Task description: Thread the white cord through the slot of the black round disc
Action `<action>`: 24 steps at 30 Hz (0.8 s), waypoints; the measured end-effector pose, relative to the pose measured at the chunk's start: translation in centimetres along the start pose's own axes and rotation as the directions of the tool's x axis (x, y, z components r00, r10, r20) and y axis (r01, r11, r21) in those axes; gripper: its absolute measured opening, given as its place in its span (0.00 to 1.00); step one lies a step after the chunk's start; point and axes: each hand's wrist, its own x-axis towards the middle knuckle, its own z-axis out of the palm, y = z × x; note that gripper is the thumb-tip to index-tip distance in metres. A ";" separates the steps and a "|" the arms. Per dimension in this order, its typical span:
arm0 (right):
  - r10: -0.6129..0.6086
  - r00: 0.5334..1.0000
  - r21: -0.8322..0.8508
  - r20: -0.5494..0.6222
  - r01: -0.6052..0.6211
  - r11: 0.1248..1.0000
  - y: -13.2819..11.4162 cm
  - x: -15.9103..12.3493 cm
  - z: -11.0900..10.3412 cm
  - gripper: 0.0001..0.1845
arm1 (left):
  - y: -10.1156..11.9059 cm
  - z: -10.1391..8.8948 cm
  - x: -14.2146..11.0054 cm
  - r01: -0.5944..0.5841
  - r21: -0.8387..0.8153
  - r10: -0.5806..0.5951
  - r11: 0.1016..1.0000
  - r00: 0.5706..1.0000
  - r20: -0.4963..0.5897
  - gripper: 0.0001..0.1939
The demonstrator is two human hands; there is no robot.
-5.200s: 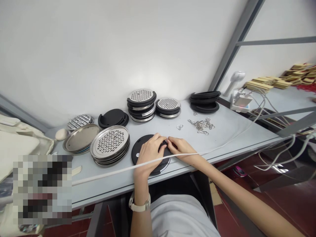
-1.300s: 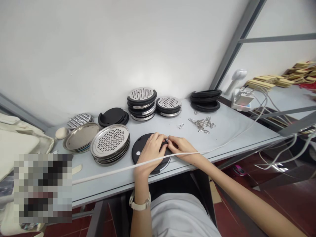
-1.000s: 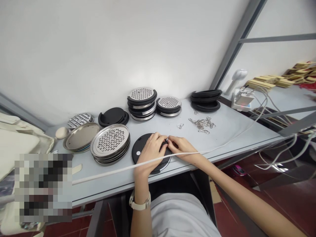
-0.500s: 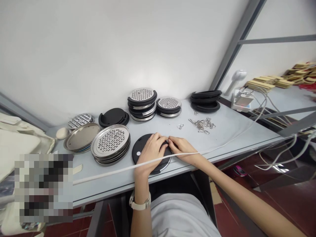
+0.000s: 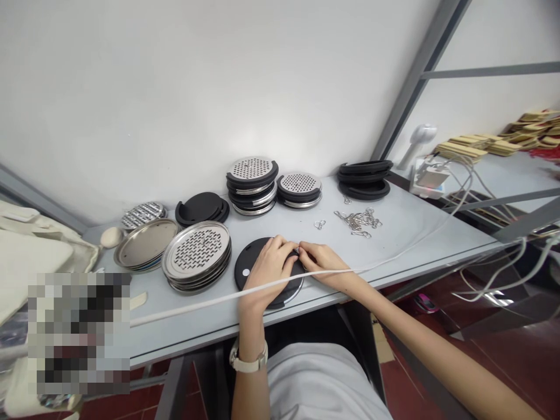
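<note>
A round black disc (image 5: 247, 256) with a white dot and a silvery metal rim along its lower right lies near the table's front edge. Across its top rests my left hand (image 5: 272, 265), fingers bent over the disc and closed at its right upper edge. At that same edge, my right hand (image 5: 319, 261) has thumb and forefinger pinched together. A tiny silvery bit shows between the two hands' fingertips; its kind is mostly hidden. Beyond my right hand lies a heap of small metal clips (image 5: 361, 220), with a loose clip (image 5: 320, 224) nearer to me.
Stacked perforated metal discs (image 5: 199, 251) stand left, beside plain metal discs (image 5: 146, 242). Black-rimmed stacks (image 5: 252, 169) line the wall; black rings (image 5: 364, 189) sit at the back right. A white cable (image 5: 196, 304) crosses in front of my hands. A grey frame post (image 5: 420, 87) rises right.
</note>
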 end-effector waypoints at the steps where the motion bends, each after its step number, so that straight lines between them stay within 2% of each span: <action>1: 0.005 1.000 0.010 0.000 -0.005 1.000 0.0 0.0 0.0 0.14 | 0.0 0.0 0.0 -0.001 0.000 0.001 1.000 1.000 0.001 0.11; 24: 0.035 0.999 0.106 -0.015 -0.033 0.994 0.0 0.1 0.0 0.10 | -0.1 0.1 0.0 0.007 -0.025 -0.006 1.000 1.000 0.017 0.11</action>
